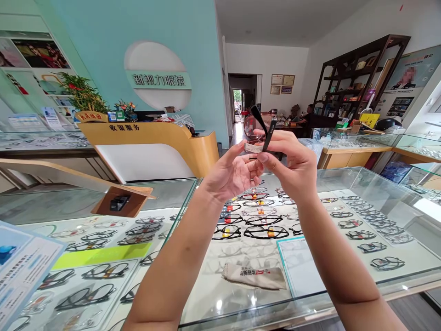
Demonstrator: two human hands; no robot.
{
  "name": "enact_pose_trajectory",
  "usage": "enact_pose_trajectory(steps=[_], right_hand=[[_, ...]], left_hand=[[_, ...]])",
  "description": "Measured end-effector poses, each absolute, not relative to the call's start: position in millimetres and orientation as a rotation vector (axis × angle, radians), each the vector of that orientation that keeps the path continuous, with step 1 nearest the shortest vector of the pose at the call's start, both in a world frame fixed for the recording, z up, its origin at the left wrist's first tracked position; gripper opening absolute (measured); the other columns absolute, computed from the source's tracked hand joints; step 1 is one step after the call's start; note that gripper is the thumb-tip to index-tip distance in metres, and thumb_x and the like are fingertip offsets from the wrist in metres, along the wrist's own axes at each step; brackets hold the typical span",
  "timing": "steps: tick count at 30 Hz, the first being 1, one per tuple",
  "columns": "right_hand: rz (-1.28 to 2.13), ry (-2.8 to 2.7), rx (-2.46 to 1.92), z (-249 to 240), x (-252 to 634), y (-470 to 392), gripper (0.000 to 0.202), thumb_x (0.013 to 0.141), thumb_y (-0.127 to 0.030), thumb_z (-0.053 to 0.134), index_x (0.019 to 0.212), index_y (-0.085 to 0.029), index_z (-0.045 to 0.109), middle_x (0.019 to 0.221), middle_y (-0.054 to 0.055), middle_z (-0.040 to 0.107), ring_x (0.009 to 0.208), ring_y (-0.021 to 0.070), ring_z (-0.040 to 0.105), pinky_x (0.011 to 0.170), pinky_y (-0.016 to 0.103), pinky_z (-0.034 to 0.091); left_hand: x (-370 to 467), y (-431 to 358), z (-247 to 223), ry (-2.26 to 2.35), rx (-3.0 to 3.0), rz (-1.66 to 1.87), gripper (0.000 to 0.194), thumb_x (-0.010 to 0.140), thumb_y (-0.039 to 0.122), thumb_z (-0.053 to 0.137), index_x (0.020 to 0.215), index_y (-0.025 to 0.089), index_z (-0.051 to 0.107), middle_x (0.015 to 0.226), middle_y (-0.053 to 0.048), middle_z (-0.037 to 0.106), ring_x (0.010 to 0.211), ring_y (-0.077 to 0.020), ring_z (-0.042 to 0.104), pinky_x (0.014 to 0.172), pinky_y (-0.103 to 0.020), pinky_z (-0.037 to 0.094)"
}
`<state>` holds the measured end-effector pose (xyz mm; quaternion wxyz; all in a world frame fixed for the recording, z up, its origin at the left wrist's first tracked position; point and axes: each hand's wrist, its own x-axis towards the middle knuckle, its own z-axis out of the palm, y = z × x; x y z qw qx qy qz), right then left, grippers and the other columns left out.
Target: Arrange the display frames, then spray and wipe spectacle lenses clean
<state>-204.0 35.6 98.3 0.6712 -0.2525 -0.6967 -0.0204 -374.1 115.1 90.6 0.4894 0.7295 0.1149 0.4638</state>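
Holding a pair of glasses (269, 136) up in the air above the glass display counter (248, 312), in front of the doorway (237, 99) at the back of the shop. Pinching a dark temple (272, 128) of the pair in the right hand (296, 161), with thumb and fingertips narrow around it. Cupping the left hand (234, 174) just beside — thumb at the white label (254, 147), other fingers loosely curled below; cannot tell for certain any grip on the frame there. Showing rows of spectacles (266, 231) below the hands, with a beige pouch (257, 276) nearer the front and a teal-edged white sheet (306, 266) just beside it; cannot tell whether on or under the glass. Set farther off to the left, past the counter, with a yellow-topped desk (165, 133).
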Motion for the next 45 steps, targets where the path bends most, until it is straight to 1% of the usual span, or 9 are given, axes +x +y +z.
enact_pose_trajectory(steps=[6, 11, 14, 17, 19, 23, 28, 38, 45], right_hand=[[-0.011, -1.575, -0.493, 93.4, -202.7, 38.3, 0.015, 0.100, -0.049, 0.085, 0.108, -0.037, 0.090, 0.126, 0.002, 0.087, 0.131, 0.0311, 0.077, 0.119, 0.059, 0.060], [-0.014, -1.545, -0.544, 90.1, -201.3, 39.6, 0.018, 0.101, -0.051, 0.083, 0.106, -0.035, 0.090, 0.122, 0.004, 0.087, 0.128, 0.0312, 0.078, 0.117, 0.058, 0.063], [-0.026, -1.503, -0.577, 91.1, -197.3, 35.4, 0.017, 0.101, -0.050, 0.085, 0.105, -0.035, 0.089, 0.120, 0.003, 0.086, 0.128, 0.0315, 0.077, 0.119, 0.059, 0.062], [-0.078, -1.473, -0.629, 94.6, -185.7, 28.0, 0.016, 0.100, -0.051, 0.085, 0.104, -0.036, 0.089, 0.120, 0.000, 0.084, 0.129, 0.0310, 0.076, 0.121, 0.060, 0.059], [-0.106, -1.485, -0.698, 94.3, -172.1, 24.3, 0.018, 0.099, -0.053, 0.086, 0.103, -0.035, 0.088, 0.118, 0.000, 0.083, 0.128, 0.0298, 0.076, 0.120, 0.059, 0.058], [-0.070, -1.608, -0.920, 71.9, -131.5, 24.5, 0.026, 0.093, -0.056, 0.091, 0.096, -0.031, 0.084, 0.110, 0.003, 0.084, 0.115, 0.0276, 0.077, 0.114, 0.052, 0.059], [0.171, -1.607, -1.262, 14.6, -72.0, 33.4, 0.044, 0.084, -0.064, 0.092, 0.084, -0.024, 0.072, 0.102, 0.008, 0.082, 0.105, 0.0293, 0.075, 0.103, 0.047, 0.055], [0.537, -1.890, -1.687, -31.3, -16.1, 47.2, 0.021, 0.081, -0.040, 0.081, 0.091, -0.023, 0.075, 0.106, 0.005, 0.080, 0.104, 0.0276, 0.068, 0.095, 0.038, 0.046], [0.560, -1.938, -1.747, -38.8, -13.0, 53.2, 0.007, 0.091, -0.027, 0.074, 0.093, -0.023, 0.079, 0.109, 0.005, 0.085, 0.107, 0.0273, 0.075, 0.098, 0.037, 0.049]], left_hand=[[-372.7, 105.0, 88.7, 0.261, 1.399, 0.824, 0.070, 0.093, 0.086, 0.069, 0.108, 0.017, 0.075, 0.089, -0.006, 0.077, 0.084, -0.0208, 0.078, 0.074, -0.032, 0.063], [-366.9, 104.0, 83.5, 0.255, 1.307, 0.683, 0.078, 0.083, 0.087, 0.078, 0.119, 0.018, 0.071, 0.100, -0.010, 0.077, 0.104, -0.0283, 0.077, 0.085, -0.038, 0.060], [-364.2, 106.1, 82.8, 0.354, 1.361, 0.772, 0.082, 0.077, 0.089, 0.082, 0.119, 0.020, 0.070, 0.113, -0.015, 0.078, 0.113, -0.0327, 0.075, 0.088, -0.041, 0.059], [-366.0, 111.5, 86.3, 0.495, 1.395, 1.053, 0.076, 0.080, 0.092, 0.078, 0.112, 0.023, 0.068, 0.109, -0.013, 0.077, 0.111, -0.0319, 0.075, 0.087, -0.042, 0.059], [-370.0, 115.0, 91.3, 0.562, 1.358, 1.248, 0.065, 0.087, 0.086, 0.075, 0.106, 0.025, 0.065, 0.103, -0.011, 0.075, 0.105, -0.0284, 0.074, 0.083, -0.039, 0.058], [-379.7, 112.4, 104.8, 0.572, 1.183, 1.419, 0.030, 0.102, 0.054, 0.066, 0.097, 0.025, 0.062, 0.099, -0.007, 0.072, 0.092, -0.0208, 0.069, 0.075, -0.032, 0.052], [-381.6, 99.1, 112.4, 0.476, 1.176, 1.402, 0.027, 0.103, 0.047, 0.065, 0.091, 0.022, 0.061, 0.097, -0.007, 0.068, 0.085, -0.0185, 0.065, 0.071, -0.030, 0.050], [-357.1, 110.9, 94.9, 0.495, 1.285, 1.496, 0.022, 0.098, 0.038, 0.065, 0.084, 0.021, 0.062, 0.089, -0.005, 0.064, 0.081, -0.0172, 0.061, 0.066, -0.028, 0.045], [-350.3, 120.3, 84.2, 0.510, 1.433, 1.510, 0.025, 0.088, 0.043, 0.072, 0.081, 0.023, 0.058, 0.086, -0.004, 0.061, 0.080, -0.0193, 0.060, 0.068, -0.032, 0.043]])
